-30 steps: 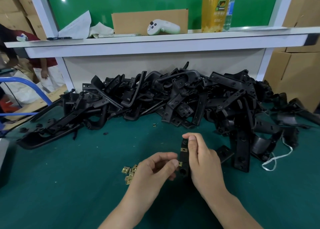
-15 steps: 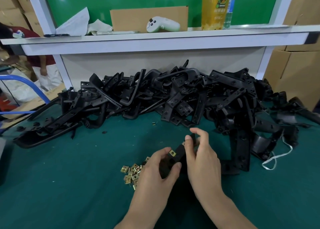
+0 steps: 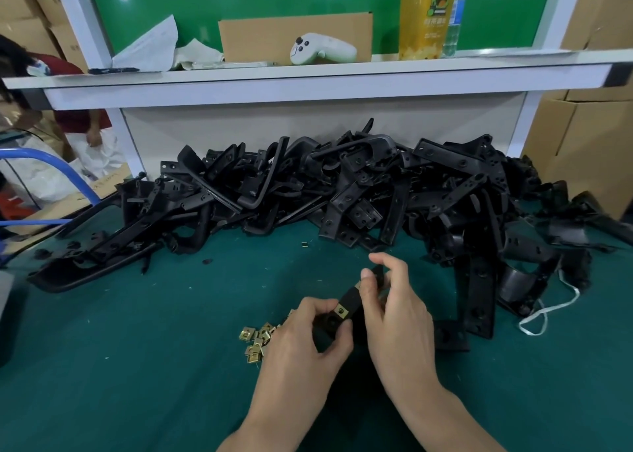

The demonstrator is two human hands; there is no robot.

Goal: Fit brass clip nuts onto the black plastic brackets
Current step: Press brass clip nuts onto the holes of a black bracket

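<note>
Both my hands hold one black plastic bracket (image 3: 352, 298) tilted above the green table. A brass clip nut (image 3: 341, 312) sits on its lower end. My left hand (image 3: 305, 342) grips that lower end between thumb and fingers. My right hand (image 3: 394, 308) pinches the upper end, thumb on the near side and fingers curled over the top. A small heap of loose brass clip nuts (image 3: 257, 340) lies just left of my left hand. A large pile of black brackets (image 3: 342, 191) stretches across the back of the table.
A green mat (image 3: 137, 366) covers the table. One stray clip nut (image 3: 304, 244) lies near the pile. A white cord (image 3: 548, 311) lies at the right. The white shelf (image 3: 308, 75) above carries a controller, cardboard and a bottle. Cardboard boxes (image 3: 582, 150) stand right.
The bracket went from upright to tilted, its clip-nut end now in my left hand's grip. My right hand shifted its pinch up to the top end.
</note>
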